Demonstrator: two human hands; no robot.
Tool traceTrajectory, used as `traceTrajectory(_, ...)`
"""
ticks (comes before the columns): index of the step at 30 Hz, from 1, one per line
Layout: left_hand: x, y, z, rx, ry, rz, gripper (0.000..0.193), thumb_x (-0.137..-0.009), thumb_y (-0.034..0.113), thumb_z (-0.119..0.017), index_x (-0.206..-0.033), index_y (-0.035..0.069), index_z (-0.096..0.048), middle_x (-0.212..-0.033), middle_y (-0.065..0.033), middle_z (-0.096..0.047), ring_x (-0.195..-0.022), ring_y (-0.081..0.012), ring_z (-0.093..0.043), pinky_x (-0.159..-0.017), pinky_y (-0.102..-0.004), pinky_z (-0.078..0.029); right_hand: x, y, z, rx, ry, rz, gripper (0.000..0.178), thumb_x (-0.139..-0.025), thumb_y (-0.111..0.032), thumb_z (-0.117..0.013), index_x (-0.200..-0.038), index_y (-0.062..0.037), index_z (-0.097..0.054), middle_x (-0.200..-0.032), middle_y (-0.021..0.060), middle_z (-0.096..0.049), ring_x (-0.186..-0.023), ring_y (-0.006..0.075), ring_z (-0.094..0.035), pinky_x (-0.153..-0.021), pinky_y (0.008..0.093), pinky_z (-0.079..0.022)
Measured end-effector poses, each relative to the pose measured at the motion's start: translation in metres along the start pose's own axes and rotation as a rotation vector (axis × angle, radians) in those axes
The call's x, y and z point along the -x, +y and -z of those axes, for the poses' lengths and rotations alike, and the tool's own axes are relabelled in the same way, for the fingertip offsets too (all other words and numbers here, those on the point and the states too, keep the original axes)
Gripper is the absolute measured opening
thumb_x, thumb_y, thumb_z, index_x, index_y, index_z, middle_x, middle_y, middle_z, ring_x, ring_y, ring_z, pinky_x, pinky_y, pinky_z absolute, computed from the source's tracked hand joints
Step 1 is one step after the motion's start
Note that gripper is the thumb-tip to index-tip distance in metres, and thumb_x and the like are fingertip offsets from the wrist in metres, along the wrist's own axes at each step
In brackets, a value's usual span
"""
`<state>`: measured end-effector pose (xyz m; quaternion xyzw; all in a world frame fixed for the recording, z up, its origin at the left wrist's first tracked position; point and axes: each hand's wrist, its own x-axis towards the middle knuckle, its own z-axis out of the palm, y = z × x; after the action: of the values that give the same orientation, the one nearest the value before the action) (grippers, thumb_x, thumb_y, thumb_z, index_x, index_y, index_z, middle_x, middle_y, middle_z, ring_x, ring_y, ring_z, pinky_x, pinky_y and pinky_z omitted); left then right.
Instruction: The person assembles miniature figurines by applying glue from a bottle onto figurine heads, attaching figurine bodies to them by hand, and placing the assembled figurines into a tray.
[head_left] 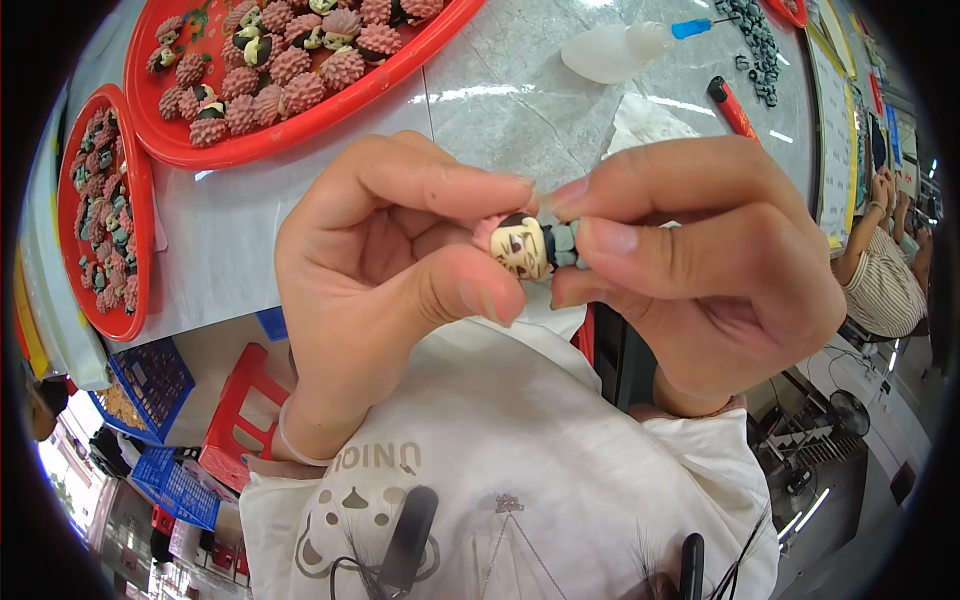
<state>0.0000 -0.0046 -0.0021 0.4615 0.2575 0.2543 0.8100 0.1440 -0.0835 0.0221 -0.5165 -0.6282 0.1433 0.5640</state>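
Note:
A small figurine lies sideways between my hands, its cream face turned up and its pink hair to the left. My left hand pinches the head between thumb and index finger. With thumb and fingertips, my right hand grips the grey-green body just below the dark collar. Head and body meet at the collar; whether they are fixed together I cannot tell. Beyond my left hand, a large red tray holds many pink figurine heads. A smaller red tray at the far left carries pink and grey-green figurines.
A white squeeze bottle with a blue needle tip lies at the back. Near it are a red marker-like tube, a crumpled white tissue and several small grey-green bodies. Below left stand a red stool and blue crates.

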Motion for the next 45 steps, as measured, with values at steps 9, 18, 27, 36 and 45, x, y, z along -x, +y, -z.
traceTrajectory(9, 0.002, 0.005, 0.005, -0.105, 0.040, -0.148, 0.039, -0.064, 0.025, -0.072, -0.086, -0.002, -0.055, -0.077, -0.0048, -0.051, -0.068, -0.0095, -0.049, -0.062, -0.0194, -0.040, 0.001, 0.002, -0.011, -0.006, 0.056, -0.050, 0.020, -0.059, 0.011, -0.067, -0.073, 0.0027, -0.056, -0.077, 0.0197, -0.057, -0.060, 0.0165, -0.059, -0.048, 0.0195, -0.049)
traceTrajectory(18, 0.005, 0.004, 0.010, -0.131, 0.038, -0.206, 0.036, -0.065, 0.022, -0.071, -0.087, -0.003, -0.056, -0.077, -0.0056, -0.051, -0.071, -0.0113, -0.052, -0.065, -0.0215, -0.043, 0.003, 0.003, -0.016, 0.023, 0.055, -0.028, 0.021, -0.058, 0.011, -0.067, -0.074, 0.0025, -0.056, -0.077, 0.0196, -0.057, -0.063, 0.0172, -0.060, -0.049, 0.0199, -0.048)
traceTrajectory(27, -0.004, 0.006, 0.013, -0.367, -0.202, -0.381, 0.048, -0.071, 0.036, -0.064, -0.093, -0.005, -0.054, -0.073, -0.0089, -0.055, -0.058, -0.0109, -0.052, -0.051, -0.0201, -0.043, 0.002, -0.007, 0.005, -0.082, -0.115, -0.230, 0.026, -0.062, -0.012, -0.071, -0.081, 0.0015, -0.058, -0.079, 0.0125, -0.050, -0.063, 0.0152, -0.052, -0.054, 0.0225, -0.044)
traceTrajectory(36, 0.000, 0.010, 0.005, -0.142, -0.075, -0.165, 0.064, -0.074, 0.040, -0.060, -0.110, -0.008, -0.039, -0.086, -0.0129, -0.057, -0.073, -0.0131, -0.057, -0.058, -0.0203, -0.045, 0.002, 0.008, -0.005, 0.139, -0.201, -0.006, 0.049, -0.065, -0.040, -0.061, -0.094, 0.0006, -0.058, -0.085, 0.0092, -0.047, -0.069, 0.0153, -0.049, -0.056, 0.0245, -0.039)
traceTrajectory(45, 0.002, 0.016, 0.007, 0.003, -0.064, -0.091, 0.043, -0.081, 0.027, -0.056, -0.104, -0.007, -0.044, -0.096, -0.0109, -0.053, -0.085, -0.0136, -0.052, -0.074, -0.0249, -0.042, 0.001, 0.011, -0.019, 0.540, -0.032, 0.232, 0.040, -0.071, -0.033, -0.062, -0.093, -0.0001, -0.058, -0.087, 0.0120, -0.049, -0.070, 0.0182, -0.050, -0.056, 0.0243, -0.040)
